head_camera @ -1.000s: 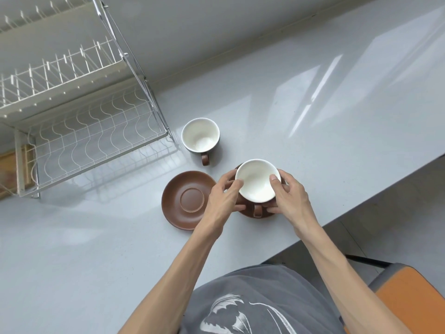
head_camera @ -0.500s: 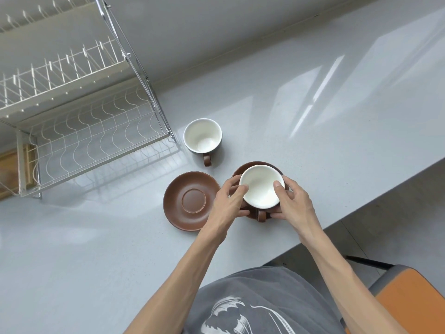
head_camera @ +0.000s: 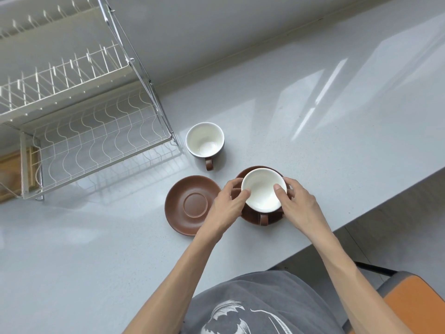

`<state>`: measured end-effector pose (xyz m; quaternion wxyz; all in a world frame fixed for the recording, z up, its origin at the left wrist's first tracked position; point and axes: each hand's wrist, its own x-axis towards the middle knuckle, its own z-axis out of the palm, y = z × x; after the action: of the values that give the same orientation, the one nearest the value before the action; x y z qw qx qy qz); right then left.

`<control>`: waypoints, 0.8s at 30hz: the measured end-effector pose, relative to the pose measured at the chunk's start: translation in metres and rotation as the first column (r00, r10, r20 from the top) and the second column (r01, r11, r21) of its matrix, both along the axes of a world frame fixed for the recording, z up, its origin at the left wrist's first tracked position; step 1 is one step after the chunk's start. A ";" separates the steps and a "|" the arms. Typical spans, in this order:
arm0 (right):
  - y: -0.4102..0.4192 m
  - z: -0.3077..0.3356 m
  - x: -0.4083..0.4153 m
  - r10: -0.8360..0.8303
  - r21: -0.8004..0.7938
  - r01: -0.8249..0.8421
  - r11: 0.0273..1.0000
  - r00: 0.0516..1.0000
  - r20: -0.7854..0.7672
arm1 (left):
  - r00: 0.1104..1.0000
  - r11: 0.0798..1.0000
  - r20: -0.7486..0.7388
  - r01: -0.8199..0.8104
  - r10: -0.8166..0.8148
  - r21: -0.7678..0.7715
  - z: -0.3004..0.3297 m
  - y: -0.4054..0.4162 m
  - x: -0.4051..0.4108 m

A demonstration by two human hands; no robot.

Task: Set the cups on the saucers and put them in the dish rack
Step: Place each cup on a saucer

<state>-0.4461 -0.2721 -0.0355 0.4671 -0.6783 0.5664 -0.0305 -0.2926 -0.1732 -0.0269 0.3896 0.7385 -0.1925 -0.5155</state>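
A brown cup with a white inside (head_camera: pixel 261 192) stands on a brown saucer (head_camera: pixel 250 216) near the counter's front edge, its handle toward me. My left hand (head_camera: pixel 227 207) grips the cup's left side and my right hand (head_camera: pixel 297 203) its right side, thumbs on the rim. A second brown saucer (head_camera: pixel 190 204) lies bare just to the left. A second cup (head_camera: pixel 204 139) stands upright on the counter behind them, handle toward me. The white wire dish rack (head_camera: pixel 96 141) stands at the left with nothing on its two tiers.
The grey counter (head_camera: pixel 313 116) runs to the wall behind and drops off at the right front edge. A wooden board (head_camera: pixel 12 169) lies under the rack's left end. An orange chair seat (head_camera: pixel 414 307) is at the lower right.
Both hands have lowered the cup a little toward me onto the right saucer. The other cup and saucer have not moved.
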 end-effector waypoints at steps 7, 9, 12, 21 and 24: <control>-0.019 0.026 0.027 0.218 -0.304 -0.291 0.907 0.943 -0.250 | 0.931 0.969 0.268 0.230 -0.247 0.093 0.010 -0.001 0.034; -0.024 0.030 0.040 0.249 -0.335 -0.334 0.881 0.929 -0.272 | 0.868 0.946 0.376 0.292 -0.325 0.143 0.015 -0.001 0.045; -0.028 0.032 0.060 0.286 -0.372 -0.370 0.851 0.921 -0.263 | 0.651 0.891 0.610 0.365 -0.452 0.270 0.026 0.001 0.058; -0.030 0.017 0.114 0.420 -0.535 -0.460 0.709 0.884 -0.204 | 0.277 0.952 0.920 0.208 -0.276 0.224 0.013 -0.002 0.091; -0.032 0.008 0.132 0.438 -0.569 -0.456 0.684 0.881 -0.179 | 0.321 0.970 0.918 0.143 -0.234 0.197 0.000 -0.001 0.102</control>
<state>-0.3142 -0.3046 -0.0272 0.2150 -0.9075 0.3513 -0.0825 -0.1909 -0.1744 -0.0264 0.1173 0.8869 -0.4440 -0.0497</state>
